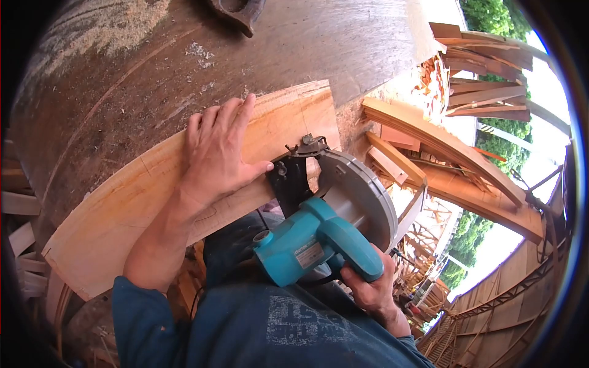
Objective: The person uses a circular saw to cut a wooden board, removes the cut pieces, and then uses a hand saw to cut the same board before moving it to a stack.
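My left hand [218, 150] lies flat, fingers spread, on a curved light wooden board [123, 202] that rests on a dark worn tabletop [202, 55]. My right hand [368, 288] grips the handle of a teal circular saw [319, 236]. The saw's grey blade guard [362, 190] and black base plate sit at the board's near edge, just right of my left thumb. A pencil line runs along the board. The blade itself is hidden by the guard.
Sawdust lies on the far left of the tabletop. A dark wooden handle [236, 12] pokes in at the top. Stacked curved planks and offcuts [454, 159] fill the right side, with more timber [485, 80] and trees beyond.
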A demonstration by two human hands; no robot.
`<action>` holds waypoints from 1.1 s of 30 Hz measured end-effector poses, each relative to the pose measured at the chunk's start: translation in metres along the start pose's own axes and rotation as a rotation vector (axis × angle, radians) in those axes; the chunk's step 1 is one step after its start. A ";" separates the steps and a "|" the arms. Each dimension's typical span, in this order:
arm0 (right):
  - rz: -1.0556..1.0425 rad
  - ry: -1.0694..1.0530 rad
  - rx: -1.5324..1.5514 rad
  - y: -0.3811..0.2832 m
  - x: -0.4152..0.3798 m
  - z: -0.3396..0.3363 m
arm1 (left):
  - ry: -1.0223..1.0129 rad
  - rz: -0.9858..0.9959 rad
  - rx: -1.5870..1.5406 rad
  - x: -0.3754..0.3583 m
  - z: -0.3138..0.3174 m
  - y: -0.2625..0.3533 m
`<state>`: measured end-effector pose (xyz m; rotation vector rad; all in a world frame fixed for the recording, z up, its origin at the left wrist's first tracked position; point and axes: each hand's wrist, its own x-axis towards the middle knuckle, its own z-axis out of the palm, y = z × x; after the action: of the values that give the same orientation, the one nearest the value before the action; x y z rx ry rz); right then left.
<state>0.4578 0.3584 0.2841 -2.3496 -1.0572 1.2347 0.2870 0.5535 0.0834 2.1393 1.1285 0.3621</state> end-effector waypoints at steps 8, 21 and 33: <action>0.024 0.008 0.025 0.001 -0.001 0.001 | -0.006 -0.005 -0.010 0.000 0.000 -0.001; 0.036 0.016 0.036 -0.002 0.002 0.003 | 0.009 -0.010 -0.058 0.001 0.000 -0.003; 0.056 0.027 0.016 -0.011 0.010 0.002 | 0.037 -0.016 -0.103 0.002 -0.001 -0.004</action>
<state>0.4542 0.3726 0.2831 -2.3920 -0.9757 1.2225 0.2851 0.5568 0.0813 2.0400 1.1224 0.4447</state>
